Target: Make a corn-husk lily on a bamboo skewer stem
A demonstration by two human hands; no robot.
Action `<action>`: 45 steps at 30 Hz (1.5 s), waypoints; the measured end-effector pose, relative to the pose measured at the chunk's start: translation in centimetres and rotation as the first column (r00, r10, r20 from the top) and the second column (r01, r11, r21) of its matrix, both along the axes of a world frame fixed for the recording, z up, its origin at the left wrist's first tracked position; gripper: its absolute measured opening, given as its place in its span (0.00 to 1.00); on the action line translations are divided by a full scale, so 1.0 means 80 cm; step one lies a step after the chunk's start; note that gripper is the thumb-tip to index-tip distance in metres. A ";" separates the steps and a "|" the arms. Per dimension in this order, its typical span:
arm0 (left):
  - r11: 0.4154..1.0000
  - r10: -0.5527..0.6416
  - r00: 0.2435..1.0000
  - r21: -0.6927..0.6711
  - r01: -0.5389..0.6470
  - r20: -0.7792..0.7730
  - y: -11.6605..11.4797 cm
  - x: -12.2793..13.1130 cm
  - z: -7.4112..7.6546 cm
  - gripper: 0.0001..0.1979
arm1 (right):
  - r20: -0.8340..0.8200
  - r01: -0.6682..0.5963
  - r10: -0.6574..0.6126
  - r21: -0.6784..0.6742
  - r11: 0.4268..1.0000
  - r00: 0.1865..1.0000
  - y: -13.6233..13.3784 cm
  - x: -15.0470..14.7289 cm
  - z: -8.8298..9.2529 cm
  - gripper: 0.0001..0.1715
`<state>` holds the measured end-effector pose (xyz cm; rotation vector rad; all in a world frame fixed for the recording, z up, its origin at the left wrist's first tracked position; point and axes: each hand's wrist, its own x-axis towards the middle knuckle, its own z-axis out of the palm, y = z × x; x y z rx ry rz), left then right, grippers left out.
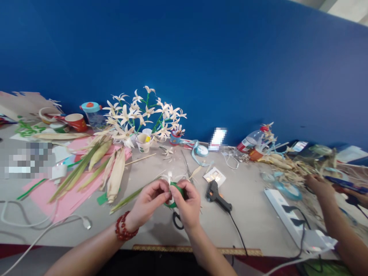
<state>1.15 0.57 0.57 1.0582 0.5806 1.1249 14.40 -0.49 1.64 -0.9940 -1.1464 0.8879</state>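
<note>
Over the middle of the table, my left hand, with red beads at its wrist, pinches a small pale flower piece. Its tip pokes up above the fingers, and the lower part is hidden. Close against it, my right hand is closed on a roll of green tape. The two thumbs nearly meet in front of the roll. Below the hands lies a black scissors handle. A long green husk strip lies to the left, and a black glue gun rests to the right.
White husk flowers stand in a paper cup at the back. Corn husks lie on pink paper. At right are a power strip, a bottle and a co-worker's hand. White cables cross the left side.
</note>
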 end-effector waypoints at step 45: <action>0.998 0.056 0.995 0.035 -0.053 -0.087 -0.002 0.003 0.011 0.10 | 0.240 0.046 -0.059 0.059 0.997 0.969 0.002 0.005 -0.004 0.09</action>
